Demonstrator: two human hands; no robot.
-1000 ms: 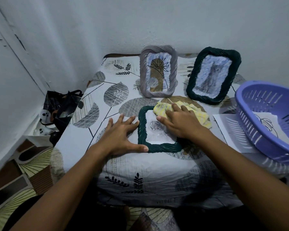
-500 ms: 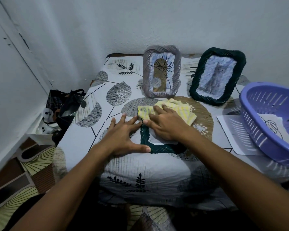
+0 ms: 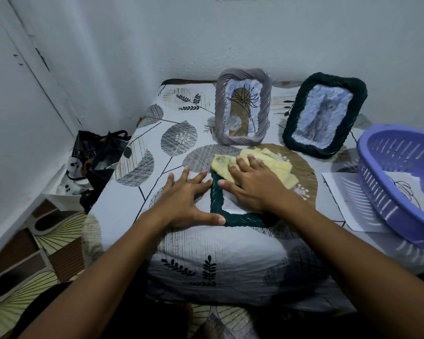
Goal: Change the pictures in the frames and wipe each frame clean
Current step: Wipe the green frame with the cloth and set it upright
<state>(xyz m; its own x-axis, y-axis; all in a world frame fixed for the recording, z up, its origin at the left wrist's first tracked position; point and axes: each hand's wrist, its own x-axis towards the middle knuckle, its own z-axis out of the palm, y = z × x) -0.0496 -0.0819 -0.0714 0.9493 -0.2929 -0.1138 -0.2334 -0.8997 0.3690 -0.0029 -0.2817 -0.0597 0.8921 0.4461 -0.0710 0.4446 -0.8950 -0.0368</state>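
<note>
While the left hand (image 3: 185,201) lies flat with fingers spread on the leaf-print cloth (image 3: 206,263) covering the counter, its thumb touches the near left corner of one dark green frame (image 3: 233,220) lying flat. The right hand (image 3: 252,184), fingers straight, presses one yellow rag (image 3: 222,162) onto that frame's far left corner. Behind stand two more frames, tilted back: a grey frame (image 3: 219,111) and a second green frame (image 3: 293,133). At right sits one purple basket (image 3: 382,192) holding a drawing sheet (image 3: 409,189), over another paper (image 3: 338,189).
</note>
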